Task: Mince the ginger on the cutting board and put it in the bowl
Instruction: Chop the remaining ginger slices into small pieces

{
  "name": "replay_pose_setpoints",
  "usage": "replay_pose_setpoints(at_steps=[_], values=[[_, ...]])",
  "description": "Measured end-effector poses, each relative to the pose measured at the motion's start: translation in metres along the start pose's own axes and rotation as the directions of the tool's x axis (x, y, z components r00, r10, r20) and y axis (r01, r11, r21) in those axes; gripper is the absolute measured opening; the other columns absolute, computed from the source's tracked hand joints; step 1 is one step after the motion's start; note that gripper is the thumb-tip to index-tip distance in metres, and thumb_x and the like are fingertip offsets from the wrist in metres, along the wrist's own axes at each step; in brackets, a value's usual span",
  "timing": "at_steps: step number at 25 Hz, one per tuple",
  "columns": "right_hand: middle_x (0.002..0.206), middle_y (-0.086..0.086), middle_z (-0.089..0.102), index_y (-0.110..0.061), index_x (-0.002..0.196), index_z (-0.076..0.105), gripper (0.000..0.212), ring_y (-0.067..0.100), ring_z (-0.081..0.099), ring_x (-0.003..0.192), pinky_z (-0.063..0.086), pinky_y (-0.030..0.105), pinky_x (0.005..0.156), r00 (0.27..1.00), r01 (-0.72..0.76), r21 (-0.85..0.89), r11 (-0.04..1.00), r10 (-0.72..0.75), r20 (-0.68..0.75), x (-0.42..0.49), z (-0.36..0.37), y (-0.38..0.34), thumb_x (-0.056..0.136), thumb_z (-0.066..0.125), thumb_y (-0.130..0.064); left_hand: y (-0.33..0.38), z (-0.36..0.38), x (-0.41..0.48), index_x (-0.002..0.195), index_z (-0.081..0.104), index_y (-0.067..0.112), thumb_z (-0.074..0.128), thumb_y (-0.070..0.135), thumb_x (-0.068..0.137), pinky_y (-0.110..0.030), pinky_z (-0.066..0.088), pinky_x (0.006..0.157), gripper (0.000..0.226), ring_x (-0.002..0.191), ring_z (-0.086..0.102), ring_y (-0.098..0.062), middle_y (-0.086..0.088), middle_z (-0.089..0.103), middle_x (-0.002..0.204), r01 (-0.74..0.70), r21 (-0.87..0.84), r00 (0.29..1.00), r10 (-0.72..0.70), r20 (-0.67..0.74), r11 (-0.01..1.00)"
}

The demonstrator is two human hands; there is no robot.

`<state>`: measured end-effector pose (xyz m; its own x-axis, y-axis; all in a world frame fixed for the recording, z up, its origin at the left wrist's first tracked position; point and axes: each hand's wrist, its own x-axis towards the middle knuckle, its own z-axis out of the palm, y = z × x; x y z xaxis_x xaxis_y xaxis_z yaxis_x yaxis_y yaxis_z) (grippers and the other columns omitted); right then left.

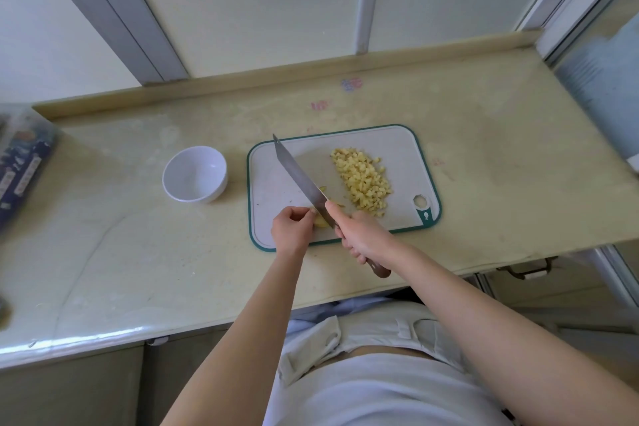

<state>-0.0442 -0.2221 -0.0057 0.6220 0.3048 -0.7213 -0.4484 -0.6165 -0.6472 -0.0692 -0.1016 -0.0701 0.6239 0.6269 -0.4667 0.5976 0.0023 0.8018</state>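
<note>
**White shirt at the counter's near edge; last ginger lump under the knife**

White shirt (380, 391) close against the near edge, both forearms reaching out over the counter.

Ginger sits in two lots, both on the grey plastic cutting board with a teal rim (401, 145). A small yellow uncut ginger piece (321, 222) lies at the board's near-left part, pinched by the curled fingers of the left hand (290, 226). A heap of pale-yellow minced ginger (363, 180) covers the board's right half, apart from the blade.

The right hand (359, 235) is wrapped tight round the dark wooden handle (378, 270), one finger laid forward onto the metal. The long steel knife blade (299, 173) slants away to the far left, heel beside the piece, tip over the board's far-left corner.

Step, as I judge it: chopping the last piece. Most mincing looks done; none has reached the bowl. The next move calls for short cuts very near the left fingertips, so those want tucking back. Then gather the heap and carry it left.

Edges: the piece sits near the board's near-left corner, so bits could skip off. The round white ceramic bowl (207, 197), empty, stands just left of the board, not touching. Beige stone counter (501, 166) shows open surface to the right and near left; a low raised lip (276, 74) closes the far side. A dark printed box (20, 166) sits at the far left, well apart.
</note>
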Motion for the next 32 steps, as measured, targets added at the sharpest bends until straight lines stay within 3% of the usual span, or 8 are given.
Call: replay_pose_setpoints(at_steps=[7, 32], values=[[0.048, -0.007, 0.024, -0.020, 0.064, 0.033, 0.054, 0.012, 0.020, 0.041, 0.019, 0.022, 0.043, 1.000, 0.011, 0.059, 0.998, -0.011, 0.009, -0.018, -0.005, 0.006, 0.094, 0.036, -0.065, -0.004, -0.001, -0.002, 0.087, 0.066, 0.014, 0.062, 0.018, 0.084, -0.035, 0.053, 0.086, 0.007, 0.089, 0.064, -0.020, -0.002, 0.068, 0.089, 0.032, -0.076, 0.999, -0.031, 0.011, 0.997], [0.051, -0.005, 0.026, -0.020, 0.067, 0.032, 0.055, 0.010, 0.021, 0.038, 0.019, 0.019, 0.039, 0.992, -0.112, 0.006, 0.994, 0.112, 0.059, -0.016, -0.006, 0.000, 0.095, 0.029, -0.066, 0.001, 0.001, 0.002, 0.089, 0.067, 0.006, 0.063, 0.014, 0.086, -0.029, 0.050, 0.080, 0.010, 0.082, 0.058, -0.017, -0.005, 0.067, 0.088, 0.025, 0.014, 1.000, -0.025, 0.012, 1.000]])
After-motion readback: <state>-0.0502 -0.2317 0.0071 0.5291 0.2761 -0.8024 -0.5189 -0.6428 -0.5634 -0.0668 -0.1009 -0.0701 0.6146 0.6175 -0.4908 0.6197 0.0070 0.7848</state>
